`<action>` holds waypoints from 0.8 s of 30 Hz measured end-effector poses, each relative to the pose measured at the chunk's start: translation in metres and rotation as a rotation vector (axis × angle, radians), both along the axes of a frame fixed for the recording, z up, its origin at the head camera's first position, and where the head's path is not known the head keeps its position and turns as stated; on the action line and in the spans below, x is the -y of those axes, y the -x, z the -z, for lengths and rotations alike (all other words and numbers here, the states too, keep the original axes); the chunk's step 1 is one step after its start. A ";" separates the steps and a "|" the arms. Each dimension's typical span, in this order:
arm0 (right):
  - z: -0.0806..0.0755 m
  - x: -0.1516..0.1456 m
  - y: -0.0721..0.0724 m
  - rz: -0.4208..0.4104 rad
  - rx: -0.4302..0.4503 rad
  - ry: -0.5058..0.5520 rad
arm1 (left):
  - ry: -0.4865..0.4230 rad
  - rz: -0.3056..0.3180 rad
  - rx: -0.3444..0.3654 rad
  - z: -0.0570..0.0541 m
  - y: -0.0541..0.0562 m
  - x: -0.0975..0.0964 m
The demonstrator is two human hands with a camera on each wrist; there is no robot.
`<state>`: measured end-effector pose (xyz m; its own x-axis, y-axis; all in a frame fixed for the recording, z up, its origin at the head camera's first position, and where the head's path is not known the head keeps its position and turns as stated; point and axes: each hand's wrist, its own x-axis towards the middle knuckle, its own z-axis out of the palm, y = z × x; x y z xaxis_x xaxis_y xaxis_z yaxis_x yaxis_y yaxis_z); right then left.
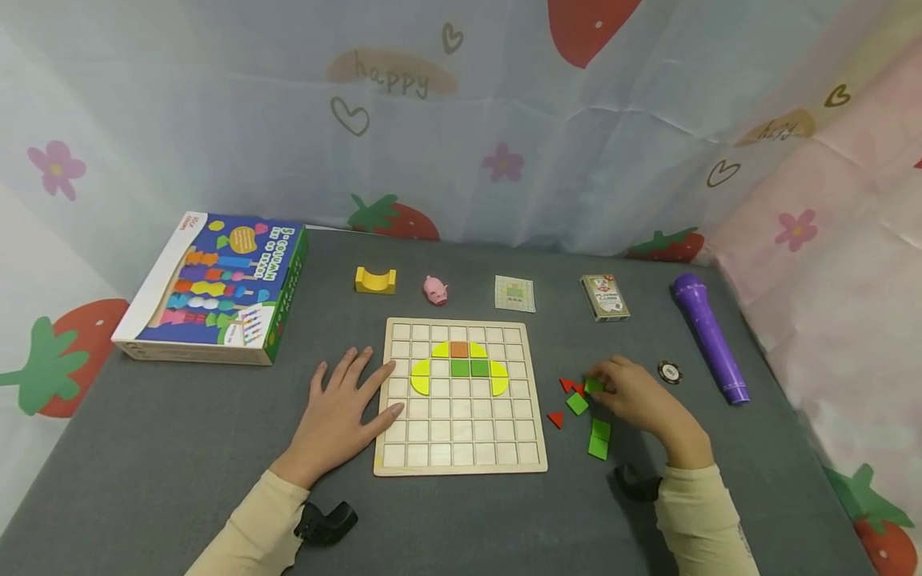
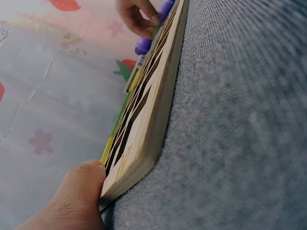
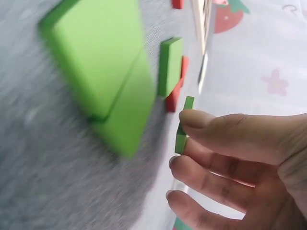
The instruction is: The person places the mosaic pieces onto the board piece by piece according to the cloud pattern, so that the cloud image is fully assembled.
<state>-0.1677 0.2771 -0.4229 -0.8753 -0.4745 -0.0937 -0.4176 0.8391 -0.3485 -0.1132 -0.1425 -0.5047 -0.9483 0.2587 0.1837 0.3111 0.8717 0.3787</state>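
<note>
A right hand (image 1: 637, 398) is pinching a green square tile (image 3: 181, 143) above the right part of a grey table (image 1: 187, 456).
A strawberry-print curtain (image 1: 252, 160) is hanging behind the table's far edge, a picture box (image 1: 216, 288) is lying at the far left corner, and a purple stick (image 1: 709, 340) is lying near the right edge; the left hand (image 1: 344, 416) is spreading its fingers, thumb and forefinger resting on the left edge of a gridded board (image 1: 461, 432), while the pinched tile is staying off the board's right edge, beside red triangles (image 1: 556, 420) and loose green squares (image 1: 577, 403); only the head view is showing the yellow pieces (image 1: 420, 378) face-on, the left wrist view is revealing the board's thick side, and the right wrist view is exposing the thumb's grip.
</note>
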 end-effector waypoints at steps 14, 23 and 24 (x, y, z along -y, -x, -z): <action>-0.014 0.064 0.011 -0.068 0.014 0.091 | -0.002 0.013 0.008 0.000 0.000 0.001; -0.008 0.109 0.019 -0.164 0.014 0.073 | -0.003 0.008 -0.008 0.000 0.000 0.001; -0.007 0.113 0.020 -0.174 0.016 0.070 | -0.004 0.007 -0.007 0.000 0.000 0.001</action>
<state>-0.1881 0.1637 -0.4156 -0.7778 -0.6248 -0.0682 -0.5486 0.7278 -0.4117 -0.1129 -0.1436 -0.5044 -0.9453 0.2642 0.1913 0.3196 0.8680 0.3801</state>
